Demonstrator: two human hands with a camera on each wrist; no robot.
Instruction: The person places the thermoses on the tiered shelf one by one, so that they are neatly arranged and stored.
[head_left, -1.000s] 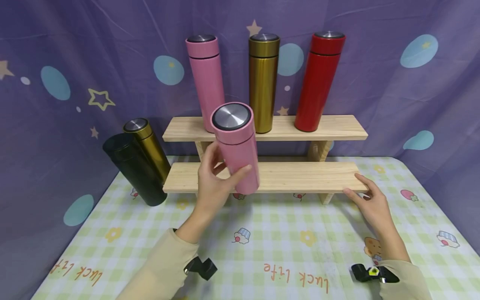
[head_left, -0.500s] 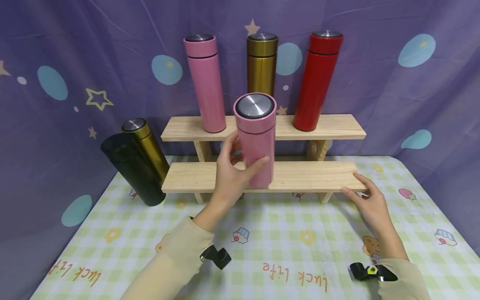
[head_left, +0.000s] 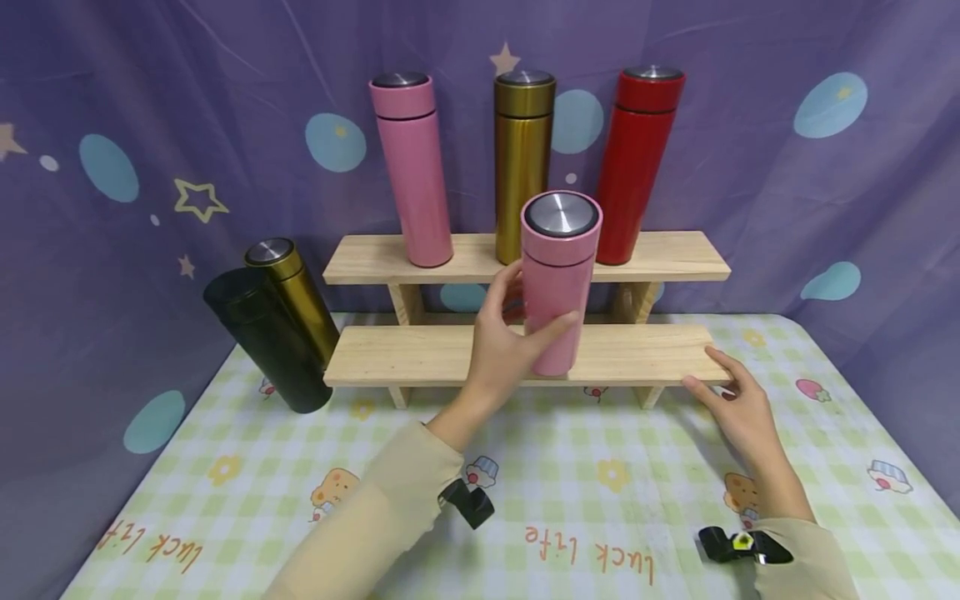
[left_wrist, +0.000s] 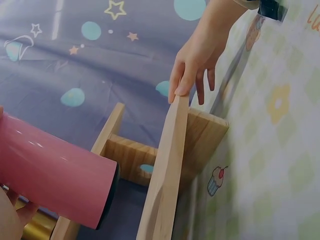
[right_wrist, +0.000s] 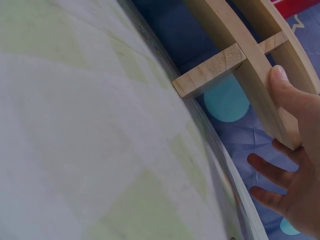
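My left hand (head_left: 501, 346) grips a pink thermos bottle (head_left: 558, 283) around its side, thumb across the front. The bottle is upright with a silver-topped lid; in the left wrist view its base (left_wrist: 107, 195) hangs apart from the lower board. A two-tier wooden shelf (head_left: 420, 354) stands behind and below it. My right hand (head_left: 738, 408) pinches the right end of the lower board, thumb (right_wrist: 285, 85) on its front edge, other fingers spread beyond the end. On the upper board stand a pink bottle (head_left: 411, 175), a gold bottle (head_left: 522, 150) and a red bottle (head_left: 645, 158), partly hidden.
Left of the shelf, a black bottle (head_left: 270, 342) stands on the checked tablecloth (head_left: 547, 450), in front of a second gold bottle (head_left: 296, 292). A purple curtain (head_left: 247, 75) hangs close behind the shelf and along both sides.
My left hand has carried the pink thermos bottle to the right along the lower board, from left of the gold bottle to right of it. My right hand has stayed at the board's end.
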